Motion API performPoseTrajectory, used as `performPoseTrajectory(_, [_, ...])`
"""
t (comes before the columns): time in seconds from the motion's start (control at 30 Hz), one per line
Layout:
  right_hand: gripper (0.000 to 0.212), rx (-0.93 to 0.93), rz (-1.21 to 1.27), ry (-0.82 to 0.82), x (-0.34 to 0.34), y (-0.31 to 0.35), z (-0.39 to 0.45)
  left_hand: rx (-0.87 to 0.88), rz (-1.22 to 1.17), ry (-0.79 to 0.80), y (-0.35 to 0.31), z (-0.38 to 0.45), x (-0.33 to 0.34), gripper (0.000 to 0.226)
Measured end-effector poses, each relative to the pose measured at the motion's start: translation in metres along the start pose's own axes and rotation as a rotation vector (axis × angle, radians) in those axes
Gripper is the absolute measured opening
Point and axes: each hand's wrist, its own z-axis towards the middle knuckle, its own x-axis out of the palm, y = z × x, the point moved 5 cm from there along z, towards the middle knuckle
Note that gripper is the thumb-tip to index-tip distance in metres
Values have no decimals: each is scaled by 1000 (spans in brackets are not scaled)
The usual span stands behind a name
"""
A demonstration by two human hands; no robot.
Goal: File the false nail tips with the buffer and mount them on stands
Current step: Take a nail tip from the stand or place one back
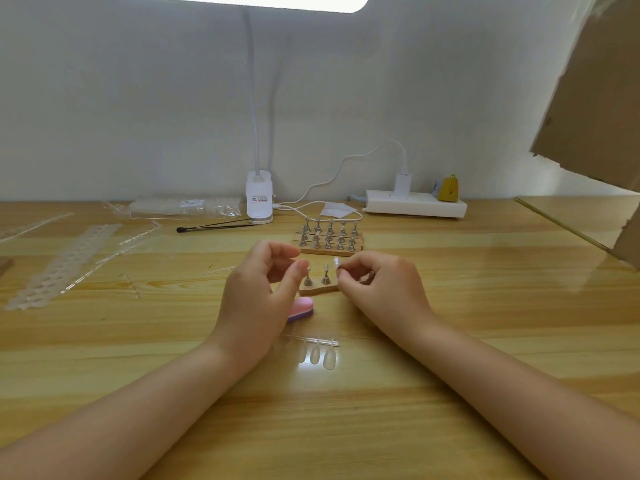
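My right hand [377, 284] pinches a clear false nail tip [336, 262] between thumb and forefinger, just right of a small wooden base [317, 289] that carries two metal stands [316, 276]. My left hand [261, 292] hovers to the left of that base with loosely curled fingers, and I see nothing in it. The pink and purple buffer [300, 308] lies on the table, partly hidden under my left hand. A strip of three clear nail tips [318, 353] lies nearer to me. Behind the hands stand wooden bases with several metal stands [329, 236].
A clip lamp base [259, 199], its white cable, a black-tipped tool [214, 226] and a bag of nail tips [183, 206] lie at the back. A white power strip [415, 204] sits back right. Empty plastic nail strips [62, 261] lie left. Cardboard [595, 98] hangs at the right.
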Motion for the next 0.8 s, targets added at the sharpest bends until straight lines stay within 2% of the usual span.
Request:
performPoseTrajectory(0.23, [22, 71, -270, 116, 6, -4, 3, 48, 86, 39, -4, -2, 3, 12])
performPoseTrajectory(0.43, [21, 49, -259, 87, -2, 1, -6, 116, 464, 148, -4, -6, 3, 31])
performPoseTrajectory(0.5, [20, -10, -228, 115, -6, 6, -11, 95, 484, 177, 0, -6, 2, 36])
performPoseTrajectory(0.67, [29, -332, -202, 313, 0, 35, -27, 55, 449, 241, 3, -5, 3, 38])
performPoseTrajectory(0.8, [43, -379, -262, 428, 6, 41, -34, 46, 499, 235, 6, -2, 1, 37])
